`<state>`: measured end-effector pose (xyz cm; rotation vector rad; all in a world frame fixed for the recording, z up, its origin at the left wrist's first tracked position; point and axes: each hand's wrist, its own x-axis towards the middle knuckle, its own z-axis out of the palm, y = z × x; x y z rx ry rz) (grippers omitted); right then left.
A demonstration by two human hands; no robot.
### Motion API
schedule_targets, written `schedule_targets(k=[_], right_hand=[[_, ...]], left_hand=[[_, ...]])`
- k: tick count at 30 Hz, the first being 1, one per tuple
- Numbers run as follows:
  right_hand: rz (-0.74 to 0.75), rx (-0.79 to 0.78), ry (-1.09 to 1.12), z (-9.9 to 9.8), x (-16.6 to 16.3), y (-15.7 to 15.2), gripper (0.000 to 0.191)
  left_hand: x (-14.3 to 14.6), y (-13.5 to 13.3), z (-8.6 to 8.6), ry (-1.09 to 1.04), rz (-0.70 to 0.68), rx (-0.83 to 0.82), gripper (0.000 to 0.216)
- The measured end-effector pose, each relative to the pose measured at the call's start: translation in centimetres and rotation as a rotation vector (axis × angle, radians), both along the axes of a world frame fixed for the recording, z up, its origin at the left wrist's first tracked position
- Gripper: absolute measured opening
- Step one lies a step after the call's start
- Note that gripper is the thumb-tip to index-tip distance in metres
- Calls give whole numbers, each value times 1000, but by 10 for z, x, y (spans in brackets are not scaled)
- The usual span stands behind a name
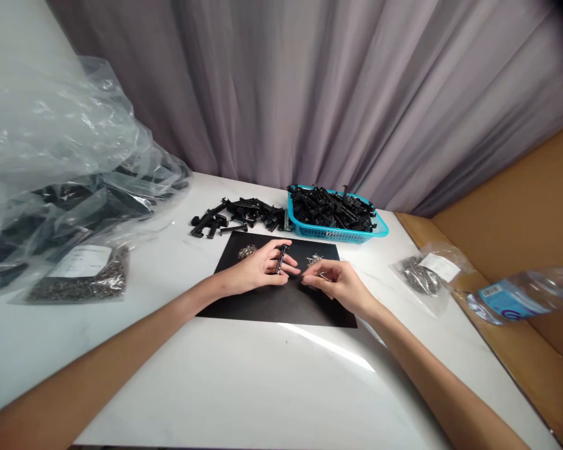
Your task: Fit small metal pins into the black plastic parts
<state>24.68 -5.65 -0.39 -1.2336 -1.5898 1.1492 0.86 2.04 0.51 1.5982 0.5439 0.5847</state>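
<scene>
My left hand (263, 265) holds a small black plastic part (282, 259) upright between thumb and fingers, above a black mat (272, 306). Just to its right, my right hand (335, 281) has its thumb and index finger pinched together. Whatever sits in that pinch is too small to make out. Behind the right hand lies a little pile of shiny metal pieces (314, 258), and a second metal pile (246, 251) rests on the mat behind the left hand.
A blue basket (338, 235) heaped with black parts stands at the back, beside loose black parts (244, 212). Bags of small metal pieces lie left (82, 275) and right (422, 275). A large clear plastic bag (75, 144) fills the left; a plastic bottle (520, 297) lies at right.
</scene>
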Motion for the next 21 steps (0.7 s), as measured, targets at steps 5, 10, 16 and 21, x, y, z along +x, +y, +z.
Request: schedule_targets(k=[5,10,16,21], right_hand=[[22,54,-22,4,-3,-4,34],[48,82,-72,10,-2,-7,32],[133,-70,26,13,1,-8,38],[79,26,22,14,-5,-13,33]], left_hand=[[5,-8,0,130,46,294,69],[1,-11,2,324,131,780,71],[1,-8,4,223,215,1101,67],[1,-7,6,198,155,1104,64]])
